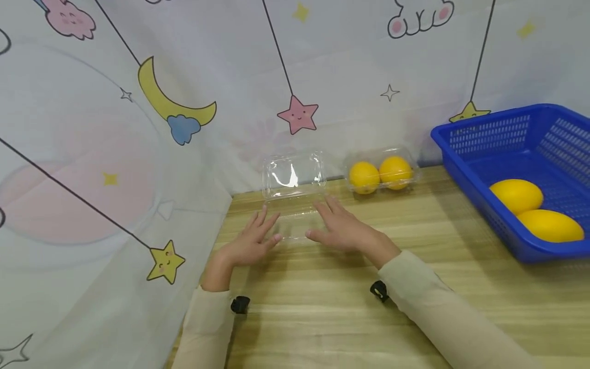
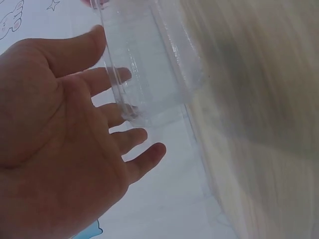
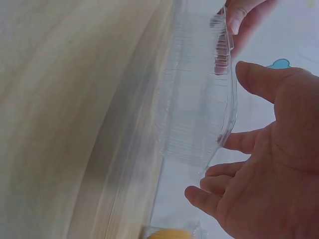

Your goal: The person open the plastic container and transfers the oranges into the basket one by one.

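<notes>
A clear plastic clamshell box (image 1: 295, 225) sits on the wooden table with its lid (image 1: 293, 177) raised against the cloth wall. My left hand (image 1: 251, 241) is at the box's left side, fingers spread and thumb towards the near edge. In the left wrist view its thumb and fingertips are right at the rim of the clear box (image 2: 149, 55). On the opposite side, my right hand (image 1: 343, 228) has its fingers extended along the box. The right wrist view shows its thumb and fingertips at the ribbed box's (image 3: 197, 99) rim.
Another clear box (image 1: 407, 174) holding two round yellow fruits (image 1: 364, 178) stands at the back, right of the hands. A blue plastic basket (image 1: 498, 230) with more yellow fruits (image 1: 550, 225) is on the right. A printed cloth (image 1: 239, 102) hangs along the back and left.
</notes>
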A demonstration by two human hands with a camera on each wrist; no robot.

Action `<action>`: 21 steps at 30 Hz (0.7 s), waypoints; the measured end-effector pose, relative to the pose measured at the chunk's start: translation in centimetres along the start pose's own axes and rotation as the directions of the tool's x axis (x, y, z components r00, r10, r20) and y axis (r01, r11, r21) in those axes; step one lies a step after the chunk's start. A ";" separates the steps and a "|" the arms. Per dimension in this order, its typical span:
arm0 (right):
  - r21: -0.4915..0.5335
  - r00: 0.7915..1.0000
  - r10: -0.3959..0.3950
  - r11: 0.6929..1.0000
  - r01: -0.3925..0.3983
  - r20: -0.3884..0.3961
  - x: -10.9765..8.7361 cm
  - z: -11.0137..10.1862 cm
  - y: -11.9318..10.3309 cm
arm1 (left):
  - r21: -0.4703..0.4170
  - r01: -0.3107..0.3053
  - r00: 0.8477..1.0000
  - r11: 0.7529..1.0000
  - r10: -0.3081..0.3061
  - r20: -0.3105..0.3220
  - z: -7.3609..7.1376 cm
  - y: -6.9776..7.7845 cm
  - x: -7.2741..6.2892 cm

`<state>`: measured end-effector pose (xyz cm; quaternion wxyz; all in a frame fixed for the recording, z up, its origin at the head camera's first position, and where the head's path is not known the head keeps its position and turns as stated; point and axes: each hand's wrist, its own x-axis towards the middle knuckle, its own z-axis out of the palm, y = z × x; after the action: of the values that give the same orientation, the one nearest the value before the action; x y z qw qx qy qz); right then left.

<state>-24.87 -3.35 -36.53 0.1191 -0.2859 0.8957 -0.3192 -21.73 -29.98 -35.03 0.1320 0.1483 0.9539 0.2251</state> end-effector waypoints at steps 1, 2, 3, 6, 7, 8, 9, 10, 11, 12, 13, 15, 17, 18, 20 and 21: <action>-0.004 1.000 -0.003 1.000 0.003 -0.002 0.0 0.0 -0.1 | 0.000 -0.011 1.000 1.000 0.011 -0.002 -0.1 0.0 0.0; -0.007 1.000 -0.005 1.000 0.005 -0.004 0.0 0.0 -0.1 | -0.005 -0.019 1.000 1.000 0.019 -0.002 -0.2 0.0 0.0; -0.012 1.000 -0.008 1.000 0.008 -0.007 0.0 -0.1 -0.2 | -0.011 -0.027 1.000 1.000 0.027 -0.001 -0.2 0.0 0.0; -0.028 1.000 -0.015 1.000 0.015 -0.015 0.1 -0.2 -0.4 | -0.030 -0.046 0.999 0.998 0.046 0.002 -0.4 0.0 0.0; -0.033 1.000 -0.016 0.999 0.016 -0.016 0.1 -0.3 -0.5 | -0.036 -0.052 0.999 0.998 0.052 0.001 -0.5 -0.1 0.0; -0.038 1.000 -0.018 0.999 0.017 -0.016 0.1 -0.3 -0.5 | -0.043 -0.052 0.999 0.998 0.052 0.002 -0.5 -0.1 0.0; -0.042 1.000 -0.018 0.999 0.017 -0.014 0.2 -0.4 -0.6 | -0.048 -0.047 0.999 0.998 0.047 0.000 -0.5 -0.1 -0.1; -0.045 1.000 -0.017 0.999 0.016 -0.011 0.2 -0.4 -0.6 | -0.049 -0.043 0.999 0.998 0.043 -0.003 -0.5 -0.1 -0.2; -0.049 1.000 -0.013 0.999 0.013 -0.007 0.2 -0.4 -0.6 | -0.047 -0.039 0.999 0.998 0.038 -0.006 -0.5 -0.1 -0.2; -0.049 1.000 -0.011 0.999 0.010 -0.004 0.3 -0.4 -0.6 | -0.048 -0.032 0.999 0.998 0.031 -0.007 -0.5 -0.1 -0.2; -0.050 1.000 -0.010 0.999 0.010 -0.001 0.3 -0.4 -0.6 | -0.050 -0.026 1.000 0.998 0.025 -0.009 -0.5 0.0 -0.3; -0.053 1.000 -0.005 0.999 0.006 0.004 0.2 -0.5 -0.5 | -0.045 -0.015 1.000 0.999 0.015 -0.012 -0.4 0.1 -0.2; -0.059 1.000 0.000 0.998 0.001 0.007 0.2 -0.6 -0.4 | -0.037 -0.011 1.000 0.999 0.011 -0.014 -0.3 0.3 -0.1; -0.058 1.000 0.000 0.998 0.000 0.006 0.2 -0.7 -0.4 | -0.032 -0.008 1.000 0.999 0.008 -0.016 -0.2 0.4 -0.1; -0.049 1.000 0.004 0.999 -0.003 0.004 0.1 -0.9 -0.3 | -0.020 -0.007 1.000 1.000 0.006 -0.026 -0.1 0.6 0.0; -0.042 1.000 0.006 0.999 -0.006 0.002 0.0 -1.1 -0.2 | -0.013 -0.012 0.999 1.000 0.011 -0.036 0.0 0.8 0.1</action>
<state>-25.20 -2.90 -35.58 0.1151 -0.2861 0.9029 -0.2996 -21.67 -29.28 -34.64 0.1146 0.1489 0.9537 0.2346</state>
